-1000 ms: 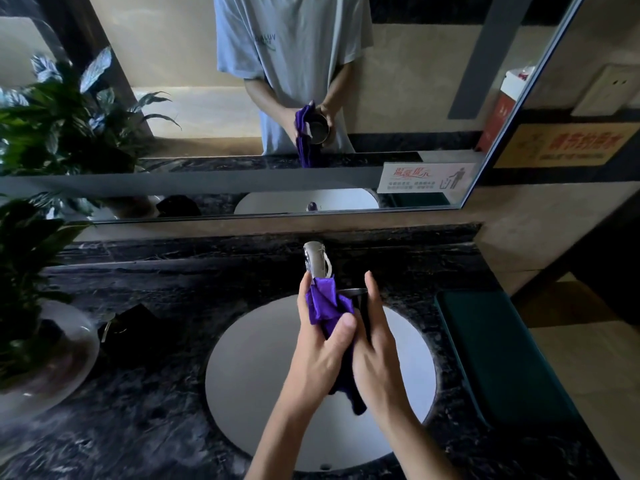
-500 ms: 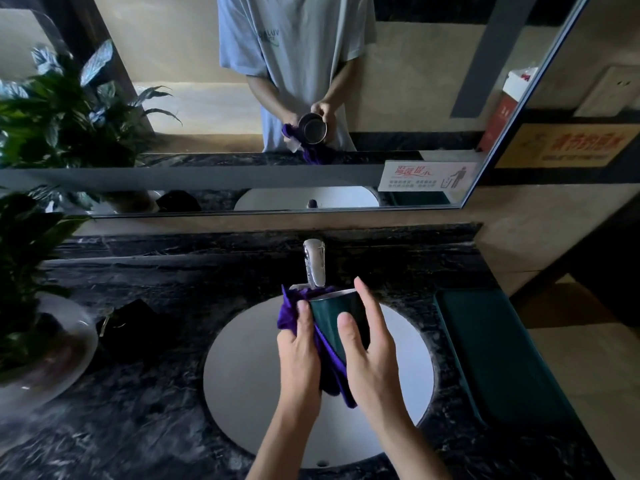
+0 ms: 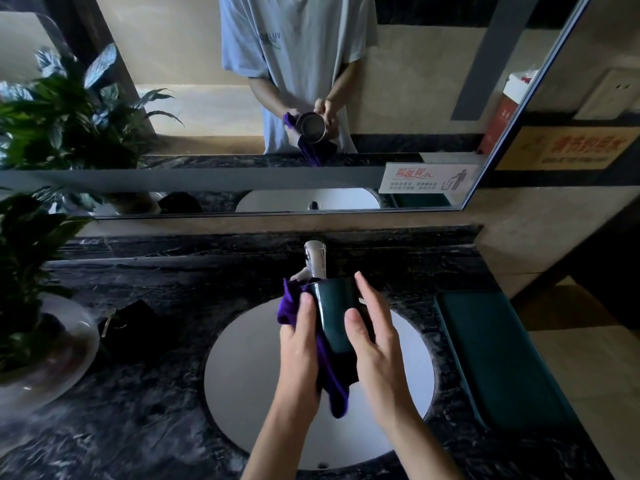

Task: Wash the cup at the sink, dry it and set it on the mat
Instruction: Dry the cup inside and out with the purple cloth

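A dark green cup (image 3: 334,311) is held over the white sink (image 3: 249,368), its mouth turned away from me toward the mirror. My right hand (image 3: 375,348) grips the cup's right side. My left hand (image 3: 299,351) presses a purple cloth (image 3: 329,372) against the cup's left side and underside; the cloth hangs down below the hands. The chrome tap (image 3: 316,259) stands just behind the cup. A dark green mat (image 3: 495,355) lies on the counter to the right of the sink.
A black marble counter (image 3: 156,393) surrounds the sink. A potted plant in a glass bowl (image 3: 45,362) stands at the far left, with a small dark object (image 3: 126,325) beside it. A mirror (image 3: 194,109) runs along the back wall.
The cloth has moved from inside the cup's mouth to its outer left side, and the cup's green wall now shows between my hands. The hands have shifted slightly lower.
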`<state>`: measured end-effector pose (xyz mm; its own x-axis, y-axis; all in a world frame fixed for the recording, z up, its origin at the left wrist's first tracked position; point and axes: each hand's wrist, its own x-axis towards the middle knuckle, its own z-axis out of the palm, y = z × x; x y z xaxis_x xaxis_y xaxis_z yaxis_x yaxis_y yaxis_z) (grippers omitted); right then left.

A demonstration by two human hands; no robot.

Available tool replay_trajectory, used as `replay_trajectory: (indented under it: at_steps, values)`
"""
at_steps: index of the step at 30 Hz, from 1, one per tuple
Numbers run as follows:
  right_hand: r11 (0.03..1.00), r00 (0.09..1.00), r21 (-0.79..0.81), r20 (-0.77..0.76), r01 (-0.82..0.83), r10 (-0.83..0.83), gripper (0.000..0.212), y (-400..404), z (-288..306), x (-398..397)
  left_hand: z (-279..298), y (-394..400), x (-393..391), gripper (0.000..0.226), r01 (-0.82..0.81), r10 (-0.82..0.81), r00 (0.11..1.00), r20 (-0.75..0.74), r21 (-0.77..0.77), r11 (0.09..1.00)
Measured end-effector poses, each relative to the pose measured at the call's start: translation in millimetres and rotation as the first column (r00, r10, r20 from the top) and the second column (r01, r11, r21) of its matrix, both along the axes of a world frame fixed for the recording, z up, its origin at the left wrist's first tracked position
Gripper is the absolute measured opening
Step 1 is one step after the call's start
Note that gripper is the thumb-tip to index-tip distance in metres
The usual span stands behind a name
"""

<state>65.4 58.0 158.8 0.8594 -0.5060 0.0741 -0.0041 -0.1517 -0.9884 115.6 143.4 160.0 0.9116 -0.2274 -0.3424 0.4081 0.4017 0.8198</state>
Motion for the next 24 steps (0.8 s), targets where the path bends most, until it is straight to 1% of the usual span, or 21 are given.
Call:
replay_trajectory:
  at_steps: [1,3,5,7,8,9,10,11,12,13,14,15,16,17,19,20,21,23,24]
  values:
    - [0.999,1.000,0.040,-0.002,-0.025,0.025,0.056,-2.4,-0.2,-0.1,0.3,2.0,2.5,0.028,-0.006,0.005,1.000,-0.023,-0.031,1.000]
    - [0.992,0.996,0.096,-0.007,-0.082,0.083,0.060,-3.4,-0.3,0.8,4.0,2.8,3.7,0.027,0.022,-0.023,1.000,-0.020,-0.050,0.998]
    - [0.995,0.997,0.076,-0.027,-0.071,0.073,0.057,0.5,-0.2,1.1,8.8,1.7,1.2,0.033,0.054,-0.054,0.998,0.038,-0.017,0.998]
    - [1.000,0.999,-0.015,-0.030,-0.019,0.018,0.052,3.9,-2.7,3.6,5.3,1.1,-2.6,0.040,0.090,-0.097,0.985,0.139,0.056,0.994]
    - [0.998,0.999,-0.062,-0.036,0.003,-0.005,0.052,4.7,-4.3,5.3,3.5,1.4,-6.0,0.046,0.121,-0.142,0.971,0.191,0.116,0.986]
    - [0.998,0.999,-0.051,-0.036,0.035,-0.037,0.049,4.1,-7.2,6.8,1.8,1.1,-9.3,0.055,0.164,-0.204,0.952,0.230,0.180,0.970]
    - [0.998,0.998,-0.027,-0.027,0.054,-0.055,0.041,3.1,-8.8,8.7,-1.0,-0.4,-11.6,0.065,0.201,-0.256,0.933,0.253,0.223,0.954]
    - [0.996,0.995,0.003,-0.047,0.084,-0.084,0.033,4.0,-8.4,9.4,-2.4,-1.4,-13.1,0.066,0.211,-0.278,0.920,0.277,0.247,0.946]
    - [0.995,0.994,-0.022,-0.041,0.101,-0.102,0.032,5.6,-7.0,8.5,0.0,-1.9,-13.1,0.062,0.203,-0.281,0.908,0.312,0.260,0.944]
    - [0.991,0.995,-0.099,-0.005,0.095,-0.096,0.038,8.1,-6.2,7.3,1.6,-1.8,-11.1,0.058,0.180,-0.270,0.900,0.342,0.272,0.945]
    - [0.982,0.997,-0.167,0.015,0.083,-0.082,0.052,10.0,-6.9,4.9,3.1,-1.6,-8.6,0.056,0.167,-0.263,0.896,0.359,0.277,0.946]
    - [0.973,0.997,-0.215,0.035,0.077,-0.071,0.061,9.2,-10.1,2.1,4.0,-0.4,-5.4,0.054,0.144,-0.244,0.894,0.375,0.274,0.951]
    - [0.982,0.998,-0.180,0.021,0.056,-0.053,0.063,7.5,-9.0,1.4,5.4,1.1,-1.9,0.052,0.116,-0.217,0.894,0.391,0.267,0.957]
    - [0.989,0.999,-0.137,0.026,0.046,-0.043,0.060,5.2,-8.3,1.5,6.8,2.1,1.1,0.049,0.106,-0.206,0.897,0.390,0.264,0.959]
    - [1.000,0.999,-0.009,0.052,0.007,-0.006,0.053,1.4,-3.5,-0.7,12.6,1.2,3.8,0.040,0.099,-0.165,0.932,0.323,0.210,0.973]
    - [0.999,0.998,0.038,0.060,-0.027,0.024,0.051,0.2,-2.0,-1.5,14.0,1.0,4.8,0.039,0.090,-0.124,0.959,0.253,0.141,0.986]
    - [0.997,0.997,0.064,0.057,-0.050,0.046,0.051,-0.2,0.7,-2.2,15.6,0.9,5.1,0.042,0.081,-0.088,0.985,0.149,0.057,0.995]
    - [0.994,0.996,0.087,0.054,-0.072,0.067,0.053,1.0,-0.5,-1.7,19.6,1.6,3.4,0.049,0.079,-0.082,0.996,-0.033,-0.090,0.993]
    - [0.994,0.997,0.082,0.039,-0.070,0.067,0.054,2.1,0.2,-0.1,18.7,0.8,2.1,0.054,0.104,-0.112,0.991,-0.067,-0.121,0.987]
